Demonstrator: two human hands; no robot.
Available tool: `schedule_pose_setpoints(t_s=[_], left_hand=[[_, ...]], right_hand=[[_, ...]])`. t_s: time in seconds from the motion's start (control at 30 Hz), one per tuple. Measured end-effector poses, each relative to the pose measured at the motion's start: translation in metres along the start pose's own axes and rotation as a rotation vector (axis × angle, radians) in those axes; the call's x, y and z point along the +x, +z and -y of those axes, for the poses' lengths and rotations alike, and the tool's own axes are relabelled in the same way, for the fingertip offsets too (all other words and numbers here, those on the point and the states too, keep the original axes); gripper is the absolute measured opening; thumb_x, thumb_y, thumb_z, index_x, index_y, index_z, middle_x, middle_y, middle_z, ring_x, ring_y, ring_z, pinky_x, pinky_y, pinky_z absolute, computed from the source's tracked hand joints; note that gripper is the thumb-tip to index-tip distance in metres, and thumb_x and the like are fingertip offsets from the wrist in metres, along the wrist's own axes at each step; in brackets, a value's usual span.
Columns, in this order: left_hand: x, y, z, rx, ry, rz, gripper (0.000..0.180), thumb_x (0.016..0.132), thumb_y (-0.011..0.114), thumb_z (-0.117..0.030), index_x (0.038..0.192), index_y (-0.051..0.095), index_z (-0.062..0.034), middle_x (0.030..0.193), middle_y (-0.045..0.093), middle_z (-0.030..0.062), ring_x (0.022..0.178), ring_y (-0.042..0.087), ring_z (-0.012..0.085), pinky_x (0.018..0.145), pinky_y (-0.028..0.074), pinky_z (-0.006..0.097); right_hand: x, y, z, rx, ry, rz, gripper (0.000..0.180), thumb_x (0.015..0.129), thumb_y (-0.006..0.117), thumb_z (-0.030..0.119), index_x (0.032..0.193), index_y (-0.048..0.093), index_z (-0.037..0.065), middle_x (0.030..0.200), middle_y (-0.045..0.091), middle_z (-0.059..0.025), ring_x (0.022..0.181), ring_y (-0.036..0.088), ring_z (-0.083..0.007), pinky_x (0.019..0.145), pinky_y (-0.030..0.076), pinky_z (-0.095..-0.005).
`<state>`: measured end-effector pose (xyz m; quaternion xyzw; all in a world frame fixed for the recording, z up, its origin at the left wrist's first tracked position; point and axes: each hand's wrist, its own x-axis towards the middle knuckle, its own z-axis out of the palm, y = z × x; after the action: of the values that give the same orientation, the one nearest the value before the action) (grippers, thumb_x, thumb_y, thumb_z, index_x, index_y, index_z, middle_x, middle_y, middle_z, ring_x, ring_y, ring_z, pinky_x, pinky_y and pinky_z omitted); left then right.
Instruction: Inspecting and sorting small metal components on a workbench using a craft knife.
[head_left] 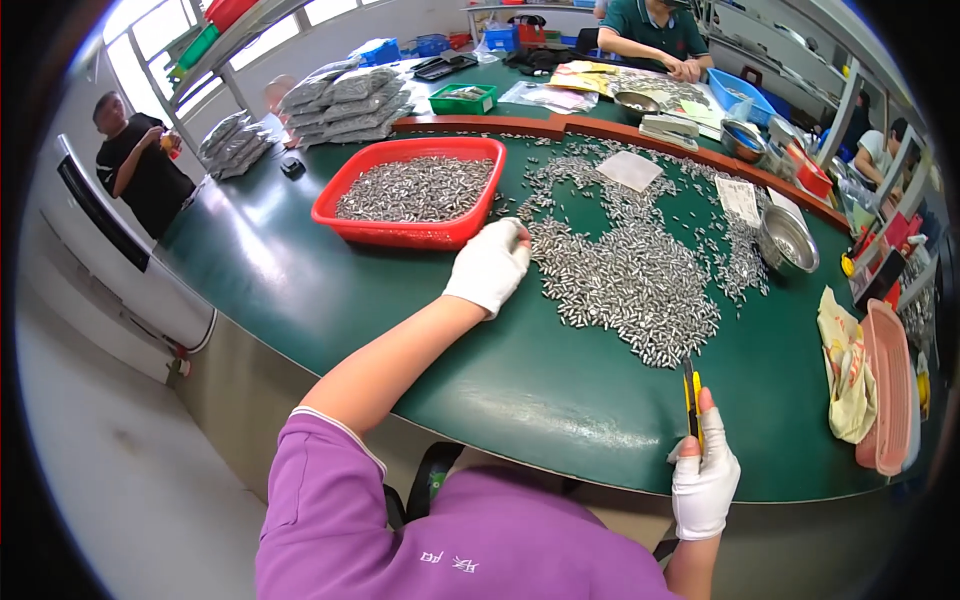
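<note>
My left hand [490, 265], in a white glove with bare fingertips, is between a red plastic basin [345, 225] and a heap of small silvery metal pins [630, 290]. Its fingers are curled in at the heap's left edge; what they hold, if anything, is hidden. The basin is filled with similar metal pieces [415, 190]. In my right hand [706, 480], also gloved with bare fingertips, is a slim yellow-and-black utility knife [692, 405]. It points away from me, its tip just short of the heap's near edge.
Loose pins spread toward a red-brown divider [560, 127]. A metal bowl [788, 240] leans at the right, near a pink tray [885, 390] with a yellow bag [845, 370]. Stacked grey bags [345, 100] stand far left. One person [655, 40] works across the table; another [140, 155] stands left.
</note>
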<state>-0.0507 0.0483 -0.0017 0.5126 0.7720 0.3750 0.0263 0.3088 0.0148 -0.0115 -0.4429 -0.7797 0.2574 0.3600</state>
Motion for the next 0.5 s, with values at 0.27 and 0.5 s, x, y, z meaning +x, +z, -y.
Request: schedule_pose_setpoints(t_s=[0.27,0.5], left_hand=[[0.001,0.016,-0.003,0.190,0.149,0.092,0.014,0.089,0.058,-0.020,0.093,0.064,-0.0080,0.091,0.067,0.0155,0.089,0.064,0.0343,0.080,0.051,0.043],[-0.011,0.018,-0.020,0.059,0.261,0.170,0.018,0.088,0.061,-0.025,0.092,0.065,-0.0078,0.087,0.066,0.0157,0.085,0.065,0.0348,0.076,0.052,0.043]], right_hand=[[0.001,0.001,0.001,0.041,0.025,-0.001,0.046,0.096,0.054,0.014,0.142,0.051,0.009,0.061,0.054,-0.0019,0.053,0.053,-0.0118,0.055,0.047,-0.0271],[0.000,0.001,0.003,0.040,0.038,-0.008,0.045,0.097,0.053,0.017,0.142,0.050,0.009,0.060,0.053,-0.0016,0.053,0.053,-0.0108,0.055,0.046,-0.0268]])
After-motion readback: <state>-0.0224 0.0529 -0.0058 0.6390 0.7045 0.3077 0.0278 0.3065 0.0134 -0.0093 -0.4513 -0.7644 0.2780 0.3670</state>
